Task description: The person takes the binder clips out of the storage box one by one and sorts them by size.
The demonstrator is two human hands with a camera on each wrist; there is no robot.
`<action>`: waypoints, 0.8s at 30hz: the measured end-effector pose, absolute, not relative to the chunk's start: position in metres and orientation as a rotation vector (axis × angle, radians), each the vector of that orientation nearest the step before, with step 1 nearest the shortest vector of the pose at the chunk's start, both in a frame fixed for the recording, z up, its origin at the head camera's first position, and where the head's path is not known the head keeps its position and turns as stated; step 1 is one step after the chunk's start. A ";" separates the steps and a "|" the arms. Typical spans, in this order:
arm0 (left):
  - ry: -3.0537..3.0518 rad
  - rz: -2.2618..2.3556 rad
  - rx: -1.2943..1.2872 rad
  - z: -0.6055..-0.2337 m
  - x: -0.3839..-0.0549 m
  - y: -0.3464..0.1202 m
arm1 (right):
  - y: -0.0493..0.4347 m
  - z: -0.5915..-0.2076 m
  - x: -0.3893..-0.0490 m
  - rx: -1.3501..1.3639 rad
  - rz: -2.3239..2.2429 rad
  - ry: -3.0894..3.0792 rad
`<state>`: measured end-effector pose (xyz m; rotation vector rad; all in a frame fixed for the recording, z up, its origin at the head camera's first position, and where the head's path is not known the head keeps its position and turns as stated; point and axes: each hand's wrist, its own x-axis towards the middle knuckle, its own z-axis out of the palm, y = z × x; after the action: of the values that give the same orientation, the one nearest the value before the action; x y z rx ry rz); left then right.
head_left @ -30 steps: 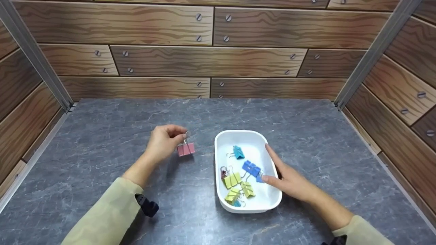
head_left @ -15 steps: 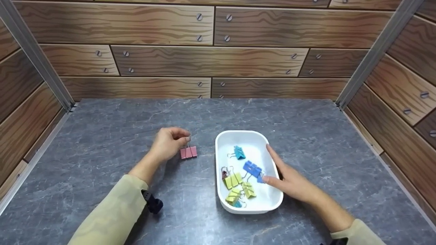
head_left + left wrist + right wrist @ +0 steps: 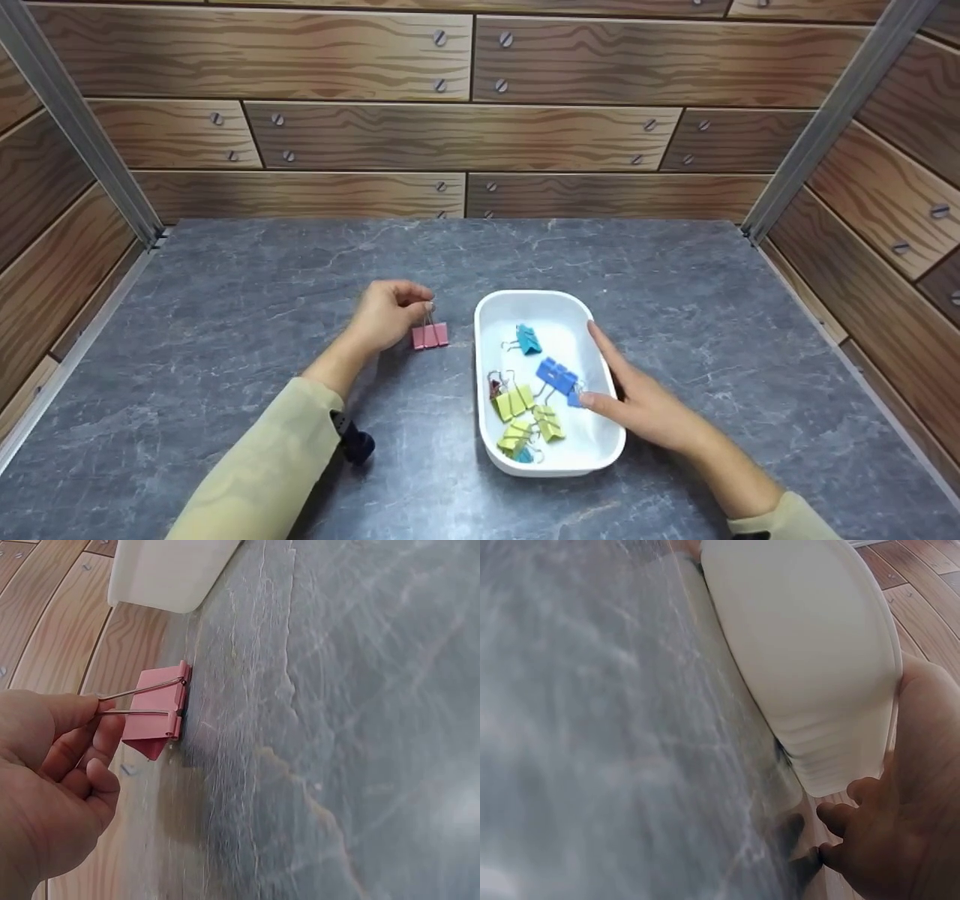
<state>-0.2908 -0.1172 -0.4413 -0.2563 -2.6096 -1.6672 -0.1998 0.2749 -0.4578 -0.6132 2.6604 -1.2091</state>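
Note:
My left hand point(image 3: 385, 315) pinches a pink binder clip point(image 3: 430, 337) by its wire handles, between thumb and fingers. In the left wrist view the pink clip hangs close over the tabletop, its wide body facing the table. It is just left of a white plastic bin point(image 3: 556, 315). My right hand point(image 3: 646, 403) holds the bin by its right rim, thumb inside and the other fingers along the outer wall. Inside the bin lie a teal clip point(image 3: 528, 340), a blue clip point(image 3: 556, 375), several yellow-green clips point(image 3: 514, 403) and a dark red clip point(image 3: 495, 387).
A grey marbled tabletop point(image 3: 255, 300) extends around the bin. Wood-patterned panels point(image 3: 360, 135) stand at the back and on both sides, with grey metal posts point(image 3: 825, 120) at the rear corners.
My left hand has carried the pink clip to the right, toward the bin, and the clip has straightened from its tilt. The right hand and the bin stay nearly where they were.

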 end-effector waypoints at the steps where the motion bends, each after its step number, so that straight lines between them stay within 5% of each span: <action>1: -2.611 -1.667 -0.253 -0.441 -0.291 -0.116 | 0.275 -0.458 -0.200 -0.609 -1.209 2.661; 24: -2.600 -1.629 -0.233 -0.441 -0.294 -0.110 | 0.277 -0.463 -0.201 -0.642 -1.253 2.665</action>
<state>-0.2943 -0.1103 -0.4410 -0.2327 -2.5996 -1.6291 -0.2009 0.2770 -0.4633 -0.6425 2.6651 -1.2526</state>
